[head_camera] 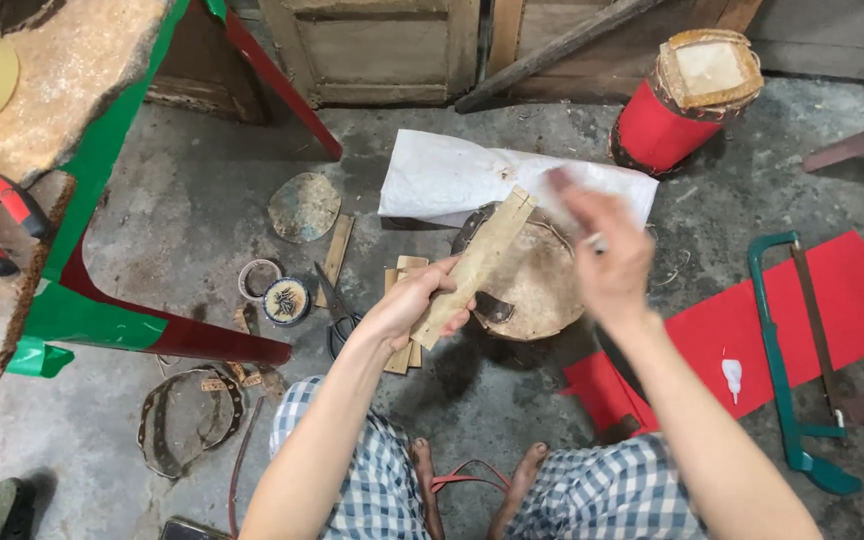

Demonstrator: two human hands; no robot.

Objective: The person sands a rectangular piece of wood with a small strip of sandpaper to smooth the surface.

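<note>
My left hand [407, 305] grips a flat tan wooden strip [477, 262], held slanting up to the right over a round hide-covered drum frame [537, 285] on the floor. My right hand [604, 255] is raised just right of the strip's top end, blurred, fingers bunched around something small and pale that I cannot make out. More short wooden strips [402, 280] lie under my left hand. My knees in checked cloth and bare feet show at the bottom.
Scissors [337, 310], a tape roll [257, 278], a small round tin [286, 300], a white sheet [442, 180], a red cylindrical drum [677, 105], red paper [852, 300] with a green hacksaw [777, 350], a ring frame [187, 420], a green and red table [102, 150].
</note>
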